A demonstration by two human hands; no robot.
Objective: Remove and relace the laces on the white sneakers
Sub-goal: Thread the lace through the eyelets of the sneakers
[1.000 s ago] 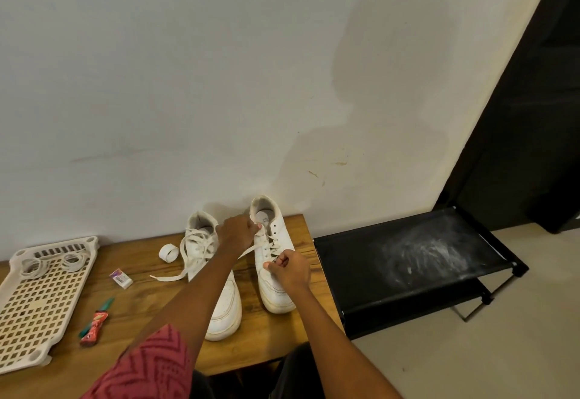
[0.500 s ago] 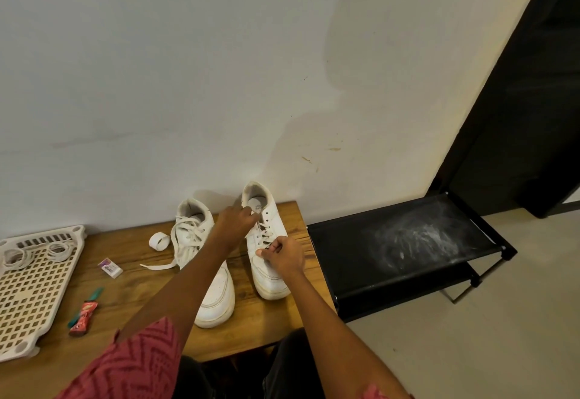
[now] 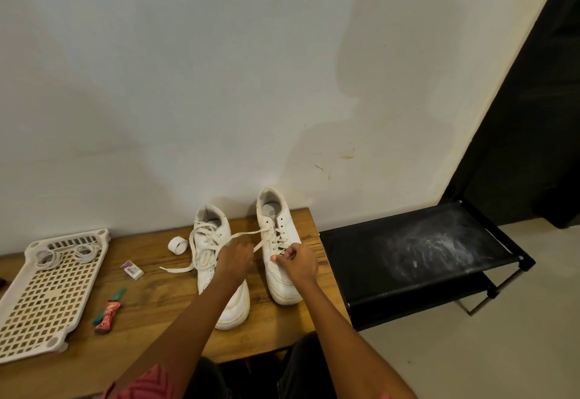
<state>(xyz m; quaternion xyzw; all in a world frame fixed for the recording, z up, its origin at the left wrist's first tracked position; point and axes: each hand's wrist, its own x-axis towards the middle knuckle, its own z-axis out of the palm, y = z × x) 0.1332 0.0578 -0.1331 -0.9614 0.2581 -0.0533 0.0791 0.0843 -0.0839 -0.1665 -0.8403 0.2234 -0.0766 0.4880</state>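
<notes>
My left grip (image 3: 235, 259) pinches a flat white lace (image 3: 248, 235) that runs taut up to the eyelets of the smooth white sneaker (image 3: 279, 241) just right of it, on the grained wooden desk (image 3: 150, 304). My right grip (image 3: 296, 262) rests on that shoe's vamp, fingers curled, pinching lace at the lower eyelets. Under my left wrist sits the other sneaker (image 3: 216, 260), loosely laced; far left lies a perforated plastic tray (image 3: 47, 298).

Two sneakers (image 3: 251, 257) stand side by side on the table (image 3: 157, 320), tray (image 3: 47, 298) far left, rack (image 3: 408, 266) right.
</notes>
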